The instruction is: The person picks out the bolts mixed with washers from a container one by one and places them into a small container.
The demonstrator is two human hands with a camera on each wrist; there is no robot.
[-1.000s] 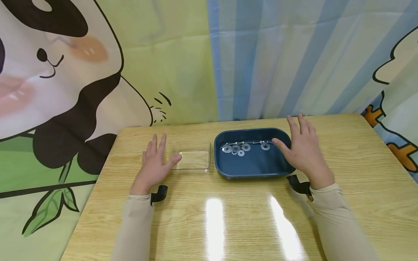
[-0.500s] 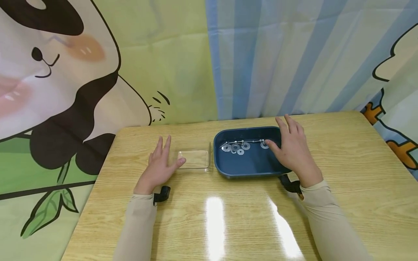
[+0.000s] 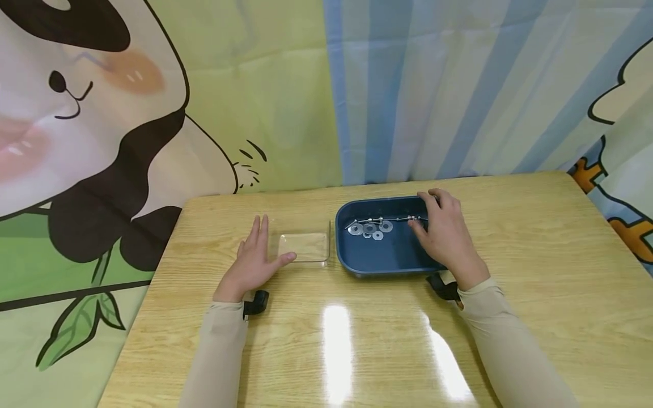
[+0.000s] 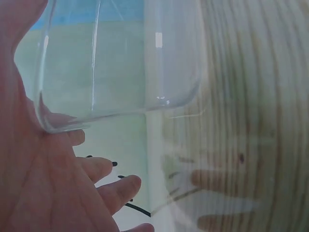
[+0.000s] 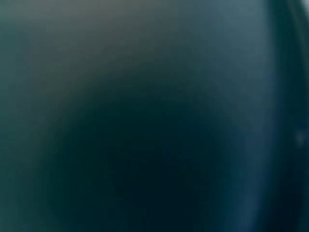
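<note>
My left hand [image 3: 252, 263] is at the left side of a clear plastic box [image 3: 304, 262], its fingers extended and its thumb over the box's near left corner. In the left wrist view, the palm [image 4: 38, 179] lies against or very close to the wall of the clear box [image 4: 120, 63]. My right hand [image 3: 449, 238] hovers over the right end of a dark blue tray [image 3: 390, 262], fingers slightly bent, thumb inside above some screws. Several washers [image 3: 377, 235] and screws [image 3: 380, 220] lie along the tray's far side. The right hand hides the tray's right end.
Box and tray stand side by side on a wooden table [image 3: 296, 340]. A printed curtain [image 3: 275, 102] hangs behind the table's far edge. Black camera mounts sit at both wrists. The right wrist view is dark and blurred, filled mostly by a blue surface [image 5: 145, 145].
My right hand has moved left and down over the tray, its fingers bending more. My left hand has shifted slightly right, closer against the clear box. Box and tray stay in place.
</note>
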